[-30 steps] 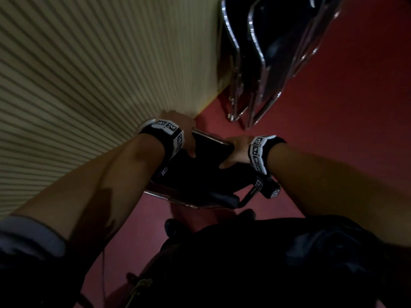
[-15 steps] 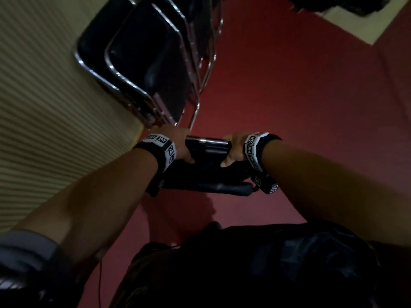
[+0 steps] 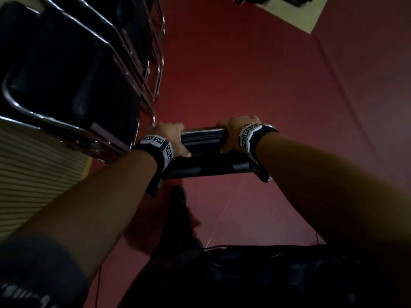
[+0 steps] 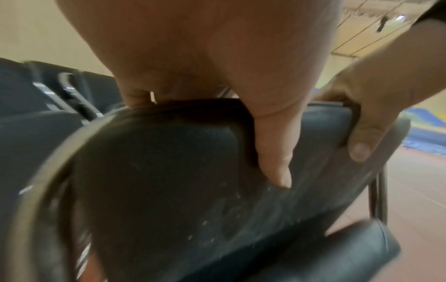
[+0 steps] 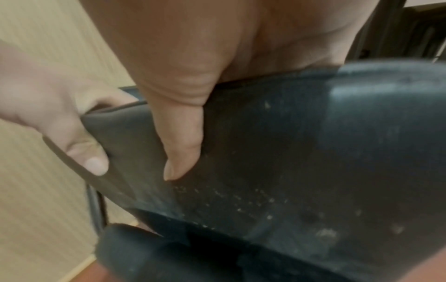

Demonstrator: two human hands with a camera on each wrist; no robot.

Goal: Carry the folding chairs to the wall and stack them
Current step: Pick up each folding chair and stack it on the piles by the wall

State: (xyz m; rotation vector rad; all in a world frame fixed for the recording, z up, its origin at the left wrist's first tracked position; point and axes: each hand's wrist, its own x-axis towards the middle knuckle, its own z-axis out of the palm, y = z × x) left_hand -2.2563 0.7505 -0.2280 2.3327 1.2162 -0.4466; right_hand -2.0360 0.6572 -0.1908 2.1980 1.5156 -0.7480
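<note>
I hold a black folding chair by the top of its padded backrest, above the red floor. My left hand grips the backrest's left end, thumb pressed on the near face. My right hand grips the right end the same way, its thumb lying on the dusty padding. Several black folded chairs with chrome frames lean against the ribbed beige wall, just left of and beyond my left hand.
Red floor stretches ahead and to the right. A pale floor patch lies far ahead at the top right. My dark shoe is below the carried chair. A thin cable trails on the floor near my feet.
The stacked chairs have shifted from the upper middle to the upper left and grown larger as I came closer. Both hands keep the same hold on the chair's backrest.
</note>
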